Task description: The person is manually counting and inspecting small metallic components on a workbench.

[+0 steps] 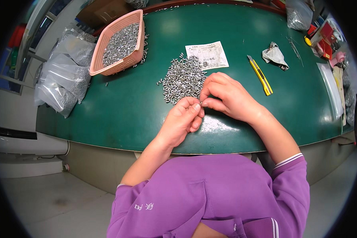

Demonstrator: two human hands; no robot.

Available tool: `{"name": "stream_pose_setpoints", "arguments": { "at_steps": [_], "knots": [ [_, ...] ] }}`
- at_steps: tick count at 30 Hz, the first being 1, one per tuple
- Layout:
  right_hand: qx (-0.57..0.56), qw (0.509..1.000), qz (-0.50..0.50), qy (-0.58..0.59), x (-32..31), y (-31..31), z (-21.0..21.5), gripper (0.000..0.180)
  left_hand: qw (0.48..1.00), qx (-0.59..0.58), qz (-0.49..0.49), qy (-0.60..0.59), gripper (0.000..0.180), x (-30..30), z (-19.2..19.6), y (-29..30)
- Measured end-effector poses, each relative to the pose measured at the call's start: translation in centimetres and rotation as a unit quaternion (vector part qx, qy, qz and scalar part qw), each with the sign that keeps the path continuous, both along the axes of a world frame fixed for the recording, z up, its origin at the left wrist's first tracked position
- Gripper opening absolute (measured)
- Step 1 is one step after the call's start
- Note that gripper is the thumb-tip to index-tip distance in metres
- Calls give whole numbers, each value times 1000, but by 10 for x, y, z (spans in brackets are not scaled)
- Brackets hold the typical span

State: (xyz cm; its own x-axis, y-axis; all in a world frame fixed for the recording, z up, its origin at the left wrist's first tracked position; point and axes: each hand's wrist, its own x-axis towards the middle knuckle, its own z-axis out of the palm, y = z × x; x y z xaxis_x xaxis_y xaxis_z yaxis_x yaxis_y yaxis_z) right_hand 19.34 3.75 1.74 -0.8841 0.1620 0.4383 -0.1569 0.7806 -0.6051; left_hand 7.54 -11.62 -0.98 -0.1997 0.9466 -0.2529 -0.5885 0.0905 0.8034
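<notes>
Green worktop [119, 115] w/ curved front edge fills most of view. Clear plastic bags [63, 77] of small metal parts slump off its left edge; another bag [298, 15] at far right corner. Pink plastic basket [121, 43] far left, full of small silvery metal pieces. Near centre, loose pile of the same metal pieces [183, 78] on the worktop, just beyond the hands. Printed paper slip [207, 55] touches pile's far-right side. Yellow utility knife [260, 75] lies right of slip; crumpled wrapper [274, 54] just past it. Left hand [182, 119] and right hand [226, 95] meet fingertip to fingertip at the near edge of the pile, both curled shut, pinching one tiny metal piece [201, 104] between them; its detail too small to tell.
</notes>
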Motion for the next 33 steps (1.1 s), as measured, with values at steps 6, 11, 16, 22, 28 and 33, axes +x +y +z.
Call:
{"name": "stream_pose_setpoints", "arguments": {
  "at_steps": [6,11,16,22,28,33],
  "knots": [
    [-12,999,22,41,-1,0,-3,12,1000,11,-14,-12,10,-2,0,1],
    [55,997,-51,18,-1,5,-11,14,999,16,-6,-31,15,-3,3,-1],
    [86,994,-63,-24,0,7,-16,16,999,21,-1,-31,20,-4,2,-2],
    [97,993,-62,-38,0,6,-14,13,999,26,22,-25,22,-3,2,-1],
    [44,997,-59,-24,-3,4,-14,10,1000,26,10,-8,10,-4,-1,0],
    [-154,988,18,-15,-2,-3,-7,7,1000,0,20,-4,14,-1,4,0]
  ]
}}
